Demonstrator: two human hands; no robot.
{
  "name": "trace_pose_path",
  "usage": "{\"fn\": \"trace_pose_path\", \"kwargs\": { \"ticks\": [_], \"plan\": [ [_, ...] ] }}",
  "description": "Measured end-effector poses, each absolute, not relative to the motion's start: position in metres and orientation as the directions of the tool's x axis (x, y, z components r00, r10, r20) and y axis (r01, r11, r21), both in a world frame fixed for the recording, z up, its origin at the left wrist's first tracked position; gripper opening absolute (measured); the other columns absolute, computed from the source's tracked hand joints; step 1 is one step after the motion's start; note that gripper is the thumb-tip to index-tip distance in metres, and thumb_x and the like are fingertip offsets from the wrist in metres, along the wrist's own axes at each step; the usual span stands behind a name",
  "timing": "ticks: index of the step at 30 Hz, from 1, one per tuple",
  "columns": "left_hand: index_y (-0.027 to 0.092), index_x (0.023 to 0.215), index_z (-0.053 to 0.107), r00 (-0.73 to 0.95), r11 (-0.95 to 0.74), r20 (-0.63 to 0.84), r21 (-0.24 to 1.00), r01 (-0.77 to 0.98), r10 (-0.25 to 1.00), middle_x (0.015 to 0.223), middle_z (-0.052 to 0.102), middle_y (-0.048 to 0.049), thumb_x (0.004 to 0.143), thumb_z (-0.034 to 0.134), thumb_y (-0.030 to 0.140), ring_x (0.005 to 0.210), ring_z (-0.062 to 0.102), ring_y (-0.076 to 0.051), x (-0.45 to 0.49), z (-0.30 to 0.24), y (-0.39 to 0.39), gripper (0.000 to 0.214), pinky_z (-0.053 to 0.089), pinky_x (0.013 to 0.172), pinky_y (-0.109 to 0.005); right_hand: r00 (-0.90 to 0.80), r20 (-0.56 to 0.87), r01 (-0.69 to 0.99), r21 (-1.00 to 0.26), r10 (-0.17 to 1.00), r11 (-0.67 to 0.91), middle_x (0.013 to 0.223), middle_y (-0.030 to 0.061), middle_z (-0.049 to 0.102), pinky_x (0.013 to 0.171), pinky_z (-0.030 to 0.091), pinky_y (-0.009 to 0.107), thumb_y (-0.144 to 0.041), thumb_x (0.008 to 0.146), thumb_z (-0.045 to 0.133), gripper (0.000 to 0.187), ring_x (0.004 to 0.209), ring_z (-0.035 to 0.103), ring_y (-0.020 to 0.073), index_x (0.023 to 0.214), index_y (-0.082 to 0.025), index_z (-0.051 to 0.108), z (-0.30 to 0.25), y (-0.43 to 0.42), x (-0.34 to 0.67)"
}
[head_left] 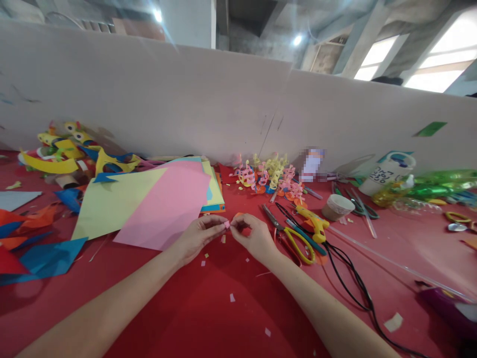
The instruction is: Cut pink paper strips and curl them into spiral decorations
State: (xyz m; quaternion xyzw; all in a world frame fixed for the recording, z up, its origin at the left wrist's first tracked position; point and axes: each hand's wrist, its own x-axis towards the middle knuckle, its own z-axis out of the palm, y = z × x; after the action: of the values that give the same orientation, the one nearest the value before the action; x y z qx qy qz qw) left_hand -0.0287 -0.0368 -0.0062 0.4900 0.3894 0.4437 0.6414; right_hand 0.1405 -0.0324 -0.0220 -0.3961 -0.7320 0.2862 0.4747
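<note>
My left hand [201, 234] and my right hand [253, 233] meet above the red table, their fingertips almost touching. Between them is a small piece of pink paper [227, 224], pinched by the left thumb and forefinger. The right thumb and forefinger are also closed at its edge. Left of my hands lie a pink paper sheet [167, 204] and a pale yellow sheet [112, 201]. Just right of my right hand are scissors with yellow handles [300, 244] and a yellow glue gun [315, 223]. Tiny paper scraps [232, 297] are scattered below my hands.
Curled pink and yellow paper pieces [274, 174] stand behind my hands before a white partition [186, 99]. A paper cup [338, 207], a white container [385, 174] and green plastic bottles [443, 181] are at right. A black cord [357, 283] crosses the table; blue paper [55, 258] lies left.
</note>
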Motion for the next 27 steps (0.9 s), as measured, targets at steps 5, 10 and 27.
{"fn": "trace_pose_path", "kwargs": {
  "ticks": [5,10,27],
  "plan": [
    [0.017,0.080,0.069,0.310,0.042,-0.010,0.994,-0.097,0.951,0.072,0.063,-0.0014,0.071,0.070,0.028,0.065,0.058,-0.013,-0.0308,-0.0113,-0.0350,0.015,0.046,0.072,-0.029,-0.238,0.489,0.372,-0.752,0.839,0.544,0.072,0.0024,0.062,0.062,0.048,0.025,-0.017,0.072,0.055,0.006,0.063,0.058,0.0141,0.074,-0.020,0.060,-0.0243,-0.0329,0.1404],
    [0.016,0.079,0.069,0.326,0.057,-0.030,0.996,-0.075,0.945,0.070,0.064,-0.0015,0.069,0.071,0.026,0.066,0.058,-0.013,-0.0309,-0.0118,-0.0350,0.014,0.046,0.071,-0.028,-0.242,0.510,0.429,-0.706,0.825,0.563,0.066,0.0012,0.060,0.059,0.047,0.024,-0.014,0.068,0.055,0.008,0.059,0.055,0.0139,0.069,-0.020,0.059,-0.0211,-0.0340,0.1396],
    [0.019,0.082,0.069,0.239,0.287,-0.205,0.877,-0.385,0.949,0.088,0.070,-0.0003,0.065,0.072,0.015,0.084,0.065,-0.013,-0.0303,-0.0102,-0.0343,0.017,0.050,0.084,-0.026,-0.256,0.509,0.333,-0.752,0.822,0.569,0.075,0.0027,0.062,0.065,0.049,0.026,-0.015,0.075,0.055,0.007,0.066,0.059,0.0145,0.077,-0.019,0.060,-0.0186,-0.0347,0.1391]
  ]
}}
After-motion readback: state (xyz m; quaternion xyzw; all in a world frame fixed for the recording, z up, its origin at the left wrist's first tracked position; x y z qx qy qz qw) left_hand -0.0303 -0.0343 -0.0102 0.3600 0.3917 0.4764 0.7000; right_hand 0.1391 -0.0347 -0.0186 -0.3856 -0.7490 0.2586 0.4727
